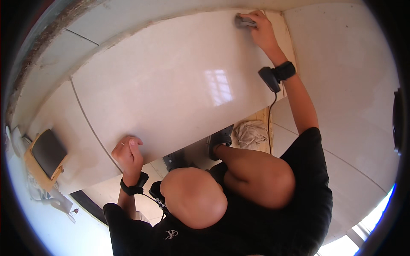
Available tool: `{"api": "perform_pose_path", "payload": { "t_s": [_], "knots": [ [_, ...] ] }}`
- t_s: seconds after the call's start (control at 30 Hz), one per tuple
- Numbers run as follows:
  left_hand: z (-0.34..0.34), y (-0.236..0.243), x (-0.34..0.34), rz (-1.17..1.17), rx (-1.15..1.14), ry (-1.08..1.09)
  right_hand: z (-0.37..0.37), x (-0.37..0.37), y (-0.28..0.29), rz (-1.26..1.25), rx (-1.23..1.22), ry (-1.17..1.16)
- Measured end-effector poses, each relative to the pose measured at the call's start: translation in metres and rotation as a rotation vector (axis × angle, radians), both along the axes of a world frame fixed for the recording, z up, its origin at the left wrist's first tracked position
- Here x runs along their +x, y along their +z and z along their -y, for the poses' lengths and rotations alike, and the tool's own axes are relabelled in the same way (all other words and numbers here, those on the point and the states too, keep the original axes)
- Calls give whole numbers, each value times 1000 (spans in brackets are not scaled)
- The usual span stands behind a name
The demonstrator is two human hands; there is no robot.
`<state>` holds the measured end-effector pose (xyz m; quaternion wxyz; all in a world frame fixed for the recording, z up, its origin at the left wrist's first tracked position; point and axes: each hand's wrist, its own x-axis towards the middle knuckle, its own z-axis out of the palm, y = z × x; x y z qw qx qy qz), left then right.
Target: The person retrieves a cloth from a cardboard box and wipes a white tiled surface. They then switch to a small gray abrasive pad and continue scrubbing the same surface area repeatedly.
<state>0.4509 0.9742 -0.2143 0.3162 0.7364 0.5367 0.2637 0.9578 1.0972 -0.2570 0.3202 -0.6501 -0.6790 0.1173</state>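
Note:
My right hand (261, 32) is at the far right of a glossy white tiled surface (158, 85), closed on a small grey pad (244, 21). Whether the pad is a folded cloth or a sponge I cannot make out. It is pressed to the tile near the far edge, and that arm is stretched out. Near the front edge, by a dark joint between tiles, my left hand (129, 153) rests in a fist with the thumb on top. Nothing shows in its fingers. Both wrists wear black straps with cables.
A white tiled wall (341, 64) borders the surface on the right. To the left is a dark panel (49, 152) in a tan frame. Below the front edge, a crumpled pale cloth (250, 134) lies near my dark shoe (220, 140). My bent knees are close to the edge.

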Motion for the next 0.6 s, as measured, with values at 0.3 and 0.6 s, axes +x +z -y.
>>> {"api": "perform_pose_path", "payload": {
  "t_s": [0.3,0.6],
  "knots": [
    [4,18,-8,33,6,-6,3,27,10,178,128,-359],
    [-3,14,-20,57,14,-15,12,-53,11,-10,89,-219]
  ]
}}
